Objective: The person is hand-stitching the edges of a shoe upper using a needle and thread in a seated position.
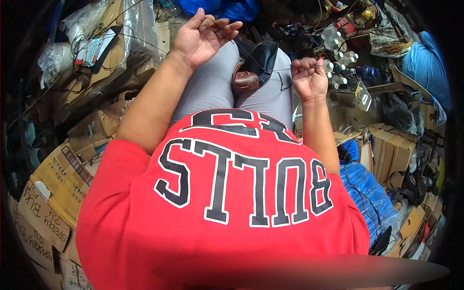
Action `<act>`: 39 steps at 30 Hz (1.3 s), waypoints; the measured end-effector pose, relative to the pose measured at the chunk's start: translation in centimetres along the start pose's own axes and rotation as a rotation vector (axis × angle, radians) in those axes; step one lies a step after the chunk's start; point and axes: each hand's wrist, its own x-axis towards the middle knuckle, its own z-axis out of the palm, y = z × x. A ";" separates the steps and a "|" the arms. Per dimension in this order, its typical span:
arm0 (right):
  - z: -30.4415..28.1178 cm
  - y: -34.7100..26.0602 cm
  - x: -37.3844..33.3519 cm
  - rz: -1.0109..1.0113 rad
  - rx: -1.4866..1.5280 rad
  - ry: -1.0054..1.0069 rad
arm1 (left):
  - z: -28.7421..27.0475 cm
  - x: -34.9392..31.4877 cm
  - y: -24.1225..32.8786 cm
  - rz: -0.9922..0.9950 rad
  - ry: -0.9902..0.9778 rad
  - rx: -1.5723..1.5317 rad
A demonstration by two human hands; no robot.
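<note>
Crumpled plastic (83, 23), creased cardboard (65, 186) | rounded brown leather piece (246, 81), black fabric (264, 55) | hands (209, 37) (310, 80) curled, grip unclear

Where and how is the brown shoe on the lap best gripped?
Probably by the rounded brown end of the shoe, from above on the shirt side: that end is uncovered and compact, while the dark part flares out beyond.

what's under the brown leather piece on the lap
Grey trousers show around the brown leather piece, and black material adjoins it. Whatever lies directly beneath is covered, so I can't tell if anything else is there.
</note>
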 end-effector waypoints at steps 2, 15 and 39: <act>-0.2 -1.8 -1.2 0.134 -0.239 0.030 | -5.3 3.1 2.4 -0.112 -0.337 0.148; -10.1 -12.4 -6.7 0.051 -1.735 0.315 | -8.8 1.4 6.4 0.726 0.109 1.806; 4.8 1.8 -0.5 -0.602 -2.147 -0.123 | -1.4 -0.7 -5.6 0.515 -0.734 1.886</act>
